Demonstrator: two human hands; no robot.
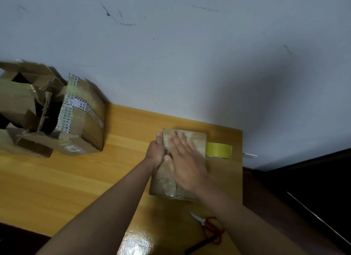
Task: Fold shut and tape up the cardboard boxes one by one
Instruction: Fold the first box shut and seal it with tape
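A small cardboard box (198, 141) lies flat on the wooden table (76, 178), its flaps folded down and clear tape running along its top. My left hand (155, 154) holds the box's left edge, thumb up along the side. My right hand (185, 159) lies flat on top with straight, spread fingers pressing on the tape; it is blurred by motion. A yellow tape roll (219, 150) stands just right of the box, touching it or nearly so.
A pile of opened, torn cardboard boxes (57, 112) with printed tape sits at the table's left against the wall. Red-handled scissors (210, 228) and a dark tool (197, 246) lie near the front right. The table's right edge drops off close to the tape roll.
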